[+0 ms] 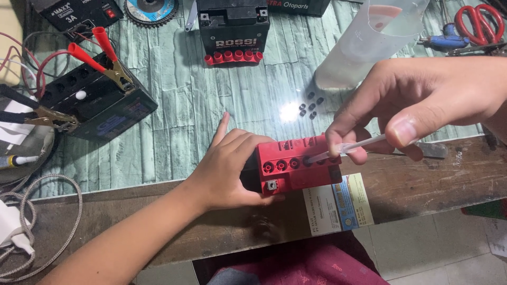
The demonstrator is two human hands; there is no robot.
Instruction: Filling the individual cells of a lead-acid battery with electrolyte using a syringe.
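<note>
A small battery with a red top (296, 163) rests at the front edge of the table, its row of round filler holes uncovered. My left hand (232, 166) grips its left side, index finger stretched out. My right hand (417, 108) pinches a clear thin dropper (346, 148) between thumb and fingers, its tip at one of the right-hand holes. Several small black caps (311, 105) lie on the table just behind the battery. A clear plastic cup (372, 39) with liquid stands behind my right hand.
A black battery (100, 100) with red clamps (97, 53) sits at the left, among wires. Another black battery (234, 29) with a red cap strip stands at the back. Red-handled scissors (479, 22) and a blue tool (446, 41) lie back right. A white plug (13, 229) lies front left.
</note>
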